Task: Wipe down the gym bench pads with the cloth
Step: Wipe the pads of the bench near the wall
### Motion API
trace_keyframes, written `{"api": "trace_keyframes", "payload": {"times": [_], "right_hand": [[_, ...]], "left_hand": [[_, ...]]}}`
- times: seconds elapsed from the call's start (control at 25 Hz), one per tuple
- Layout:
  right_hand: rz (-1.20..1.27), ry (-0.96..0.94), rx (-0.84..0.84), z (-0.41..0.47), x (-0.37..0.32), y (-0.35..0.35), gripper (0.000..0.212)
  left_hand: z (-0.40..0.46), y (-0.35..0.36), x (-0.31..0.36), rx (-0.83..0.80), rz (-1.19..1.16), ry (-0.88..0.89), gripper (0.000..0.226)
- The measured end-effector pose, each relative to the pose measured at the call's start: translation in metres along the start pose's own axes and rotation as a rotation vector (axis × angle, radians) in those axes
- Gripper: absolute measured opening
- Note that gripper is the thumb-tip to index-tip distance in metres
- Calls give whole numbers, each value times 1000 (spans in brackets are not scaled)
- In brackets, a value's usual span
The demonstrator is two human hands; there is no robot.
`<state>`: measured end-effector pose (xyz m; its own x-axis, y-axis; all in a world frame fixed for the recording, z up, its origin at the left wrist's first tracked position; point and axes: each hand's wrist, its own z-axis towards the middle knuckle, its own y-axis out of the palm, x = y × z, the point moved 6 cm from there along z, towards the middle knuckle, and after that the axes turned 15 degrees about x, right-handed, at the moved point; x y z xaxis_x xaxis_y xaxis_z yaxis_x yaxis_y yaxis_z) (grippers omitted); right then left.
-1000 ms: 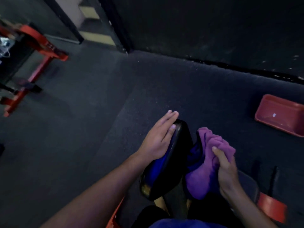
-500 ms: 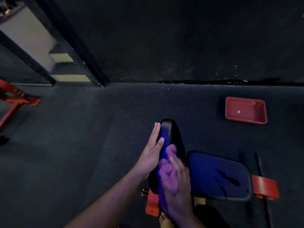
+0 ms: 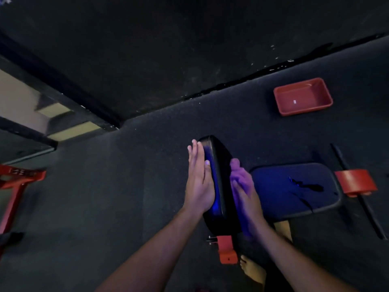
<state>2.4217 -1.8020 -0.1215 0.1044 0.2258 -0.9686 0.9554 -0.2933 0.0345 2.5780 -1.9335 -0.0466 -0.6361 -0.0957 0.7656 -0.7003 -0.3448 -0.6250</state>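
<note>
Nearest the camera: a bare foot [image 3: 252,270] on the dark floor [image 3: 105,197], beside an orange-red bracket [image 3: 226,250] at the base of the bench. Both forearms reach forward from the lower edge of the head view. Left hand [image 3: 199,180]: fingers straight and together, palm laid flat against the left face of the upright back pad [image 3: 219,165]; it holds nothing. Right hand [image 3: 244,190]: fingers extended, pressing the purple cloth [image 3: 236,167] against the right face of the same pad; the cloth shows mostly above the fingertips, the rest hidden under the hand and blurred. The back pad stands on edge between the two hands, black and glossy with a blue sheen. Just to its right lies the seat pad [image 3: 294,190], flat, dark blue, with black torn-looking marks on its surface. Past the seat pad's right end, an orange-red block [image 3: 355,182] sits on a thin black bar [image 3: 366,211] that runs along the floor. Farther right and beyond, a red rectangular tray [image 3: 303,96] rests on the floor near the foot of the dark wall [image 3: 189,39]. At far left, part of a red metal frame [image 3: 14,186]. Beyond it, upper left, a lighter opening with pale steps [image 3: 63,121].
</note>
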Motion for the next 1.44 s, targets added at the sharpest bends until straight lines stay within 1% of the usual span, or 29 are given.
{"api": "trace_keyframes", "payload": {"times": [0.04, 0.08, 0.12, 0.16, 0.2, 0.24, 0.28, 0.32, 0.4, 0.52, 0.6, 0.64, 0.72, 0.8, 0.92, 1.08, 1.16, 1.28, 1.36, 1.44], "right_hand": [[-69, -29, 41, 21, -14, 10, 42], [-88, -58, 90, 35, -29, 25, 44], [-89, -81, 74, 31, -43, 36, 46], [-40, -144, 52, 39, -61, 45, 45], [-16, -277, 17, 48, -75, 57, 44], [-71, -352, -7, 70, -82, 70, 41], [-84, -338, -17, 105, -85, 83, 38], [-73, -276, -41, 142, -88, 96, 33], [-81, -119, -39, 182, -58, 98, 27], [-183, -54, -67, 151, 10, 71, 33], [-199, -5, -45, 117, 28, 46, 41], [-181, 18, -61, 103, 31, 35, 41], [-170, 31, -90, 89, 27, 16, 28], [-190, 17, -66, 87, 23, -6, 19], [-216, 46, 17, 90, 20, -41, 16], [-303, 37, 19, 78, 17, -62, 15], [-258, 117, 9, 74, 21, -59, 13], [-154, 282, 44, 71, 33, -51, 12], [-138, 337, 64, 69, 45, -49, 12], [-189, 366, 37, 67, 63, -46, 30]], "left_hand": [[1, 1, -4, 5, 23, -4, 57], [2, 1, -7, -9, 26, -15, 55], [2, 2, -9, -25, 34, -21, 54], [1, 1, -6, -28, 24, -11, 55], [1, 1, -6, -18, 8, 5, 56], [1, 0, -5, -4, 4, 27, 57], [2, 1, -7, 0, 17, 34, 57], [4, 1, -7, 3, 34, 31, 55], [2, 0, -5, -1, 52, 5, 52], [1, -2, 0, -17, 53, 2, 52], [4, -3, -3, -24, 67, 3, 53], [5, -2, -4, -30, 70, 4, 53], [3, -1, -3, -26, 69, 5, 53], [1, -4, -1, -17, 69, -4, 54], [0, -5, 3, -28, 107, 31, 56], [-18, -3, 8, -81, 117, -24, 58], [-30, -1, 12, -75, 221, 38, 60], [-34, 2, 17, -94, 495, 210, 76], [-33, 2, 20, -136, 589, 283, 74], [-31, 4, 23, -190, 646, 346, 69]]}}
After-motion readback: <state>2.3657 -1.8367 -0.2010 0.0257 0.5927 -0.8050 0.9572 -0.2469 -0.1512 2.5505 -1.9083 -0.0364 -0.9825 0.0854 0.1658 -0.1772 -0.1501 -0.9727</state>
